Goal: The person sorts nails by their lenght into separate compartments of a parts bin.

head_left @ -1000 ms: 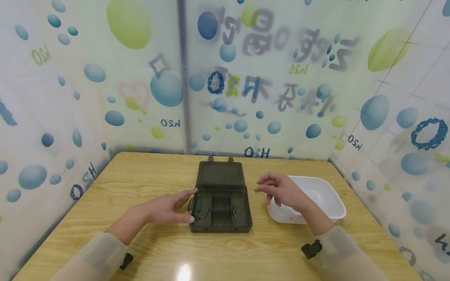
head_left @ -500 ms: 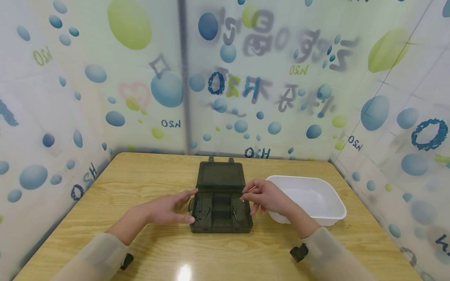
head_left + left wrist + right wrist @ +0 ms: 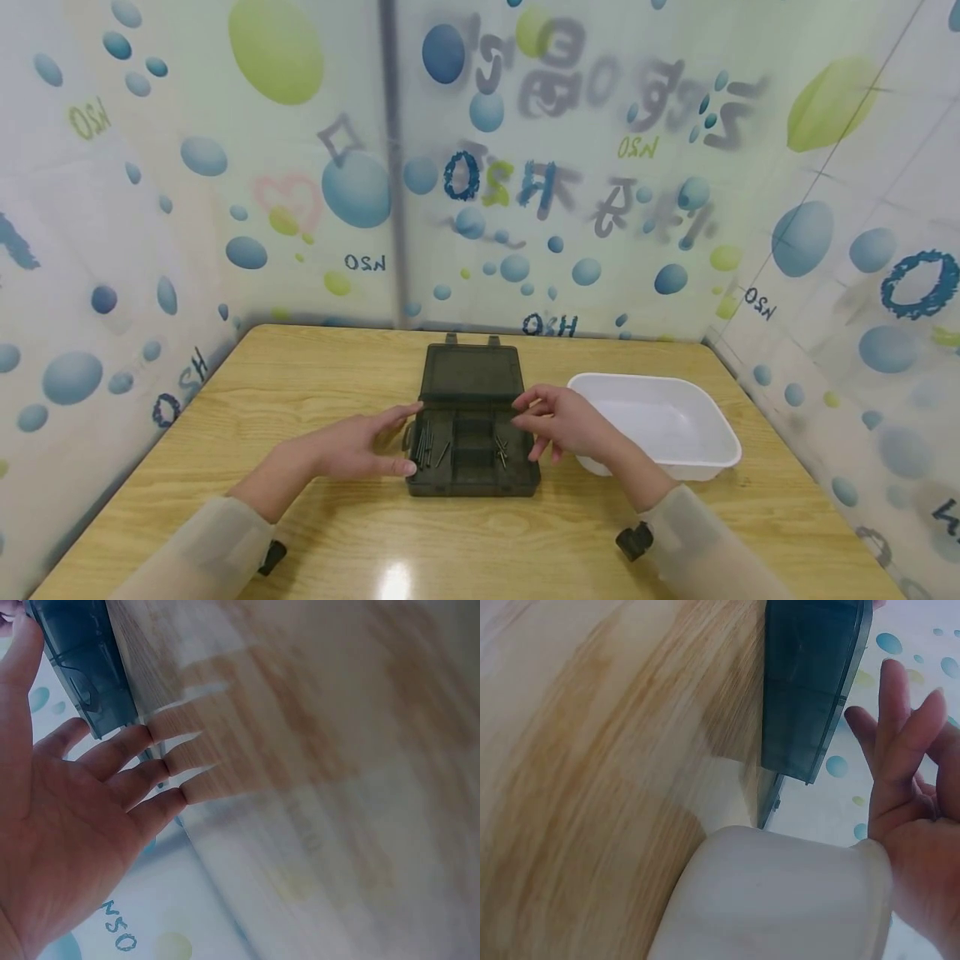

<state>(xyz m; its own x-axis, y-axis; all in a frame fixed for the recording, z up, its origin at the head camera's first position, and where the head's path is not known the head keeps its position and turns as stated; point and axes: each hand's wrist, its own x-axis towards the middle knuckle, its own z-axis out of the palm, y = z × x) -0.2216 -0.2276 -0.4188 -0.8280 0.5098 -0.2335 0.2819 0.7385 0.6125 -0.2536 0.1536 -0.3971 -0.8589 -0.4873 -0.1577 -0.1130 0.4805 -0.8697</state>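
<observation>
A dark translucent compartment box [image 3: 474,479] lies on the table with its lid [image 3: 472,372] folded back. Several slim metal pieces [image 3: 425,446], like screws or nails, lie in its left part. A few shorter ones [image 3: 501,451] are in the right compartment. My left hand [image 3: 352,446] rests against the box's left side, thumb and fingers spread; the left wrist view shows its palm bare. Above the box's right edge hovers my right hand [image 3: 562,421], with thumb and forefinger apart and nothing visible between them. The right wrist view shows that hand [image 3: 919,780] beyond the box.
A white plastic basin [image 3: 667,417] stands right of the box, partly behind my right forearm. The wooden table [image 3: 315,533] meets patterned curtains [image 3: 480,250] at the back and sides.
My right hand has moved left from the basin to the box, and its pinching fingers have parted. Another small metal piece seems to lie in the right compartment. My left hand stays put.
</observation>
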